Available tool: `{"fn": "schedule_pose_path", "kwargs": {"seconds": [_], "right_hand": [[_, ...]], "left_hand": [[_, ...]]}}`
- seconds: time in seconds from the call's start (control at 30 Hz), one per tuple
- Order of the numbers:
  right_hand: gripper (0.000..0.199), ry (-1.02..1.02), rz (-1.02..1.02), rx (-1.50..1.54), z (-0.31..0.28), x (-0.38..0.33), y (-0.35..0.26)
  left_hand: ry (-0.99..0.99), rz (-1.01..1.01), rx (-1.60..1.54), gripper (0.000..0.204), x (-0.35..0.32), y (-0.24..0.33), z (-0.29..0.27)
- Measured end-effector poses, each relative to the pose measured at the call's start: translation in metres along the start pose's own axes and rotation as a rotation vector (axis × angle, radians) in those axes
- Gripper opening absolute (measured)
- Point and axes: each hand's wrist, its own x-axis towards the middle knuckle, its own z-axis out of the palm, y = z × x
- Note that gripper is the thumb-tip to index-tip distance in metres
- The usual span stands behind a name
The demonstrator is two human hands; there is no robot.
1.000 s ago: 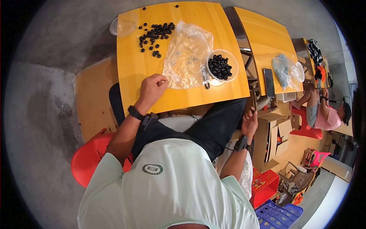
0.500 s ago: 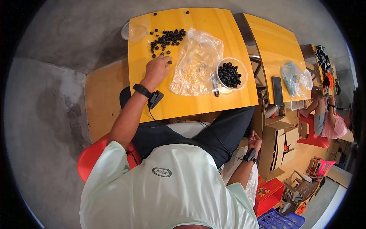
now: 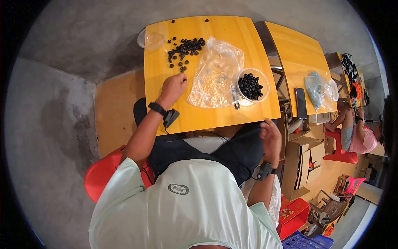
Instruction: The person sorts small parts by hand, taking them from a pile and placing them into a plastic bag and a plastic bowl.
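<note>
Small black round bead-like parts [image 3: 188, 46] lie scattered on the yellow table's far left. Just nearer than them is my left hand [image 3: 173, 89], its fingers curled together, with one dark part showing at the fingertips. More of these black parts [image 3: 250, 86] fill a clear round tub [image 3: 265, 94] at the table's right side. Between the scatter and the tub a crumpled clear plastic bag [image 3: 213, 79] lies flat. My right hand [image 3: 271, 139] hovers by the table's near right edge, fingers loosely apart and nothing visible in it.
A clear round lid or dish [image 3: 154, 39] sits at the table's far left edge. On the second table [image 3: 298, 54] to the right are a phone [image 3: 300, 103] and a bag with bluish contents [image 3: 315, 89]. Cardboard boxes [image 3: 298, 166] stand at my right; a seated person [image 3: 360, 135] is farther off.
My left hand has drawn slightly nearer, away from the scattered parts, with the dark part at its fingertips. My right hand has risen from beside my leg to the table's near edge.
</note>
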Motion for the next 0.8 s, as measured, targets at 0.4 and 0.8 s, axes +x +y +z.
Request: {"fn": "schedule_pose_path", "kwargs": {"seconds": [0.4,0.8], "right_hand": [[0.026,-0.483,0.213,-0.012,0.171,0.022,0.071],[0.018,-0.470,0.417,0.239,0.152,0.043,0.090]], "left_hand": [[-0.254,-0.271,-0.887,0.024,-0.068,0.098,-0.015],[-0.229,-0.333,-0.735,0.023,-0.048,0.070,-0.003]]}}
